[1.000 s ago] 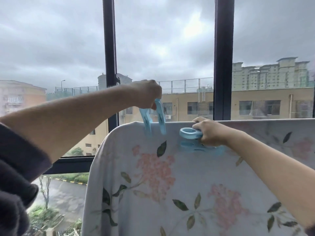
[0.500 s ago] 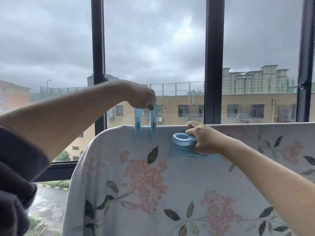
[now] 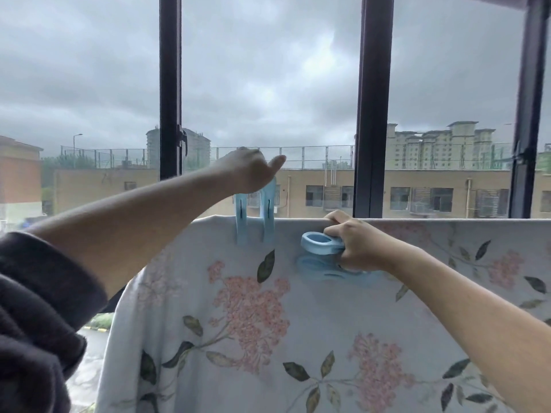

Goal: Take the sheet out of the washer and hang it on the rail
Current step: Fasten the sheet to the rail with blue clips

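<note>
The pale floral sheet (image 3: 313,323) hangs draped over the rail, which is hidden under its top fold. A blue clip (image 3: 255,217) stands upright astride that top edge near the sheet's left end, one jaw on each side. My left hand (image 3: 250,171) grips the clip's upper end from above, thumb stuck out to the right. A little to the right, my right hand (image 3: 357,245) holds a second blue clip (image 3: 320,242) against the sheet's front, with its fingertips hooked over the top edge.
Dark window frame posts (image 3: 170,84) (image 3: 374,99) rise close behind the rail, with glass between them. A window handle (image 3: 182,141) sits on the left post just beyond my left hand. The sheet's left edge (image 3: 119,323) hangs free.
The left clip went from tilted at the edge to upright astride the sheet's top. My left thumb has lifted off and points right. My right hand stays put with its clip.
</note>
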`<state>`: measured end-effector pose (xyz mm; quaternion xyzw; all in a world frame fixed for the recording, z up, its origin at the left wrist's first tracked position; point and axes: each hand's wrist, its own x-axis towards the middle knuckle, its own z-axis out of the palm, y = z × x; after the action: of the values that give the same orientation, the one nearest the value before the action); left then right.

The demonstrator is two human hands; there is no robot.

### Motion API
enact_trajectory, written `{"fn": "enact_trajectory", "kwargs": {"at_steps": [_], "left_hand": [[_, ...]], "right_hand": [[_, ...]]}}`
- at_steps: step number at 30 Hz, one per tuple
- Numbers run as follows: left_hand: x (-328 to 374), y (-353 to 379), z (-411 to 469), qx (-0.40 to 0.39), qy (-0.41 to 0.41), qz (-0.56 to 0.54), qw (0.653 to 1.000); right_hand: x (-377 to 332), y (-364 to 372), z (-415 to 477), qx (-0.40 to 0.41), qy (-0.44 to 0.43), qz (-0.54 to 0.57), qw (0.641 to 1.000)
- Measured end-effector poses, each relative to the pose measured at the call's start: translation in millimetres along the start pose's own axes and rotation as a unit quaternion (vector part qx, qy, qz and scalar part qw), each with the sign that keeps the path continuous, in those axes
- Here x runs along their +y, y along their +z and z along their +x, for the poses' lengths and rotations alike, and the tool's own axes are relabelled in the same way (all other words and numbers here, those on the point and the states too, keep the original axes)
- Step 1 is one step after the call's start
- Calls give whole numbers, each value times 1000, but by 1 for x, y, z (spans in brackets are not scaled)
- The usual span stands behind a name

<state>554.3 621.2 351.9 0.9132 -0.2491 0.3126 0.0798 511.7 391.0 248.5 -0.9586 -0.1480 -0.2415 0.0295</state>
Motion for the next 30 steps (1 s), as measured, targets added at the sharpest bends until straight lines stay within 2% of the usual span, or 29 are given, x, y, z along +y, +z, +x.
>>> {"fn": "enact_trajectory", "kwargs": {"at_steps": [4, 7, 9, 12, 14, 17, 19, 21, 23, 26, 30], "left_hand": [[-6, 3, 3, 20, 6, 3, 1000], [4, 7, -9, 76, 13, 13, 997], [11, 17, -24, 160, 48, 73, 983], [19, 40, -50, 290, 114, 157, 937], [26, 56, -66, 335, 142, 118, 924], [49, 94, -93, 355, 165, -18, 920], [72, 129, -116, 299, 162, -134, 931], [103, 168, -141, 197, 136, -250, 938], [146, 205, -163, 86, 105, -346, 928], [219, 244, -186, -53, 62, -468, 880], [317, 274, -204, -137, 60, -559, 816]], "right_hand": [[1, 1, 0, 4, -2, -6, 1000], [2, 6, -6, 4, -7, 6, 1000], [1, 11, -16, 22, -15, 17, 1000], [1, 25, -46, 75, -16, 52, 996], [2, 36, -69, 93, -5, 61, 994], [14, 54, -104, 77, 39, 90, 992], [25, 63, -129, 78, 75, 118, 987], [41, 68, -163, 63, 131, 120, 982], [63, 75, -205, 29, 176, 127, 976], [95, 78, -263, -22, 213, 127, 968], [150, 64, -336, -47, 273, 158, 948]]}}
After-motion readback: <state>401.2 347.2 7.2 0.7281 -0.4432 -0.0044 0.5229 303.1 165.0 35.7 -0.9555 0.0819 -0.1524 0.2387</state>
